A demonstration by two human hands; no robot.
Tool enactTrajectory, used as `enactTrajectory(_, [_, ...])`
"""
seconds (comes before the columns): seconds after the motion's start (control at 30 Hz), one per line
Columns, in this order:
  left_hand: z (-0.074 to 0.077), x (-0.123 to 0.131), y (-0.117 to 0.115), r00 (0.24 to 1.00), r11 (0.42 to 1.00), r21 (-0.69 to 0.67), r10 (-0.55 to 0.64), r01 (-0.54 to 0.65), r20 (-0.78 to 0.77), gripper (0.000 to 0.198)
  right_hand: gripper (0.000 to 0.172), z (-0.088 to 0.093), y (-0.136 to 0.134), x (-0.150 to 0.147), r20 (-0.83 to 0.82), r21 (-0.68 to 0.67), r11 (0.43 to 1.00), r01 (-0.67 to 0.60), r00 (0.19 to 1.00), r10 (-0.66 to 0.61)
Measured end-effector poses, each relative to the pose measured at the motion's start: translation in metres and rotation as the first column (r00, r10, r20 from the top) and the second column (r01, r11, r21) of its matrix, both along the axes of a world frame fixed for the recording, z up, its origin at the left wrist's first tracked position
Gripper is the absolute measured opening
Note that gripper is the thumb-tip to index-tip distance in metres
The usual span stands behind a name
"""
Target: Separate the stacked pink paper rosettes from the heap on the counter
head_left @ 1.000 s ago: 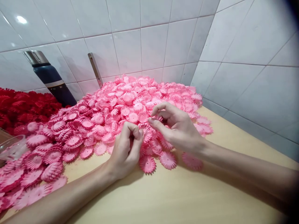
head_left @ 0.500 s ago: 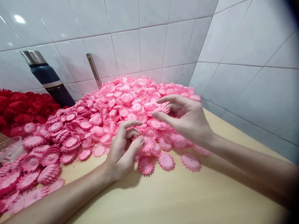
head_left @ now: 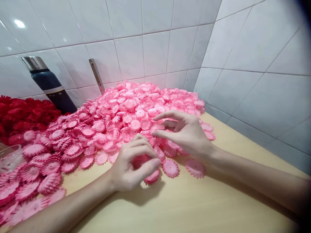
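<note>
Pink scalloped, flower-shaped discs (head_left: 136, 124) lie heaped on the table, many in nested stacks. My left hand (head_left: 132, 165) is low over the front of the heap, fingers curled and thumb tip against the index fingertip. Pink petals show inside that loop; whether they are gripped or lie behind it is unclear. Just under the thumb is a pink disc (head_left: 153, 179), partly covered. My right hand (head_left: 186, 131) hovers over the heap's right part, thumb and index finger apart, nothing visibly held. Two loose discs, one nearer (head_left: 170, 168) and one farther right (head_left: 195, 168), rest below it.
A dark blue bottle (head_left: 52, 85) with a steel cap leans at the back left, beside a red pile (head_left: 26, 116) of similar pieces. A clear plastic container (head_left: 11, 158) sits at the left edge. White tiled walls (head_left: 155, 48) close off the back and right. A metal strip (head_left: 96, 76) stands against the wall.
My left hand has moved slightly right and down, its thumb and index finger closing together. The right hand has come lower and a little left, still spread. The view has shifted slightly.
</note>
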State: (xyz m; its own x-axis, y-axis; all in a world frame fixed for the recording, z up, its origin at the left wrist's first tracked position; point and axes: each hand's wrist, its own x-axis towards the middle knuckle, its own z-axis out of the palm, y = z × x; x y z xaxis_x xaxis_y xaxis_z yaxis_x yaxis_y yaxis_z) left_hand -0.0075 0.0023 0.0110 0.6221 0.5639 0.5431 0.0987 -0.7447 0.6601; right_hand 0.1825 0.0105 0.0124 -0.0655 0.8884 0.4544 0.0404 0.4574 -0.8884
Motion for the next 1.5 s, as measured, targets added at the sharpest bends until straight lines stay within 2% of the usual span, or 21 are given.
enactTrajectory(0.07, [0.0, -0.001, 0.001, 0.996, 0.996, -0.039, 0.083, -0.081, 0.043, 0.014, 0.042, -0.001, -0.001, -0.001, -0.012, -0.024, 0.999, -0.033, 0.999, 0.033])
enactTrajectory(0.17, [-0.001, 0.0, 0.002, 0.984, 0.983, -0.099, 0.161, -0.153, 0.077, 0.012, 0.034, 0.0, -0.003, -0.001, 0.022, -0.03, 0.999, -0.042, 0.999, 0.042])
enactTrajectory(0.33, [-0.01, 0.002, 0.002, 0.972, 0.95, -0.262, 0.206, -0.171, 0.115, 0.009, 0.02, 0.004, -0.005, -0.002, 0.185, 0.021, 1.0, 0.009, 0.983, -0.013])
enactTrajectory(0.43, [-0.013, 0.003, 0.002, 0.946, 0.912, -0.364, 0.269, -0.191, 0.179, 0.02, 0.019, 0.006, -0.006, -0.004, 0.212, 0.037, 0.999, -0.037, 0.977, 0.028])
enactTrajectory(0.53, [-0.012, 0.004, 0.003, 0.938, 0.892, -0.412, 0.284, -0.183, 0.198, 0.021, 0.021, 0.006, -0.007, -0.005, 0.195, -0.008, 0.996, -0.084, 0.977, 0.084])
enactTrajectory(0.67, [-0.011, 0.005, 0.002, 0.957, 0.898, -0.432, 0.195, -0.085, 0.216, 0.017, 0.019, 0.006, -0.011, -0.007, 0.156, -0.081, 0.989, -0.127, 0.978, 0.139])
enactTrajectory(0.8, [-0.012, 0.004, 0.001, 0.973, 0.896, -0.444, 0.106, -0.004, 0.204, 0.018, 0.025, 0.005, -0.014, -0.007, 0.135, -0.156, 0.968, -0.198, 0.966, 0.219])
enactTrajectory(0.87, [-0.012, 0.003, 0.002, 0.98, 0.909, -0.417, 0.106, -0.027, 0.167, 0.019, 0.025, 0.004, -0.014, -0.006, 0.104, -0.187, 0.958, -0.215, 0.966, 0.237])
enactTrajectory(1.0, [-0.013, 0.001, 0.005, 0.971, 0.914, -0.383, 0.2, -0.135, 0.135, 0.011, 0.026, 0.003, -0.012, -0.005, 0.07, -0.154, 0.963, -0.222, 0.969, 0.235])
enactTrajectory(1.17, [-0.013, 0.003, 0.006, 0.967, 0.917, -0.388, 0.172, -0.088, 0.187, 0.007, 0.022, 0.004, -0.01, -0.003, 0.121, -0.101, 0.969, -0.227, 0.964, 0.238])
enactTrajectory(1.33, [-0.009, 0.006, 0.004, 0.953, 0.921, -0.387, 0.149, -0.037, 0.264, 0.01, 0.021, 0.004, -0.008, -0.001, 0.047, -0.112, 0.966, -0.233, 0.97, 0.239])
enactTrajectory(1.5, [-0.006, 0.002, 0.004, 0.938, 0.95, -0.277, 0.223, -0.148, 0.264, 0.018, 0.018, 0.004, -0.006, -0.001, 0.021, -0.16, 0.953, -0.256, 0.965, 0.263])
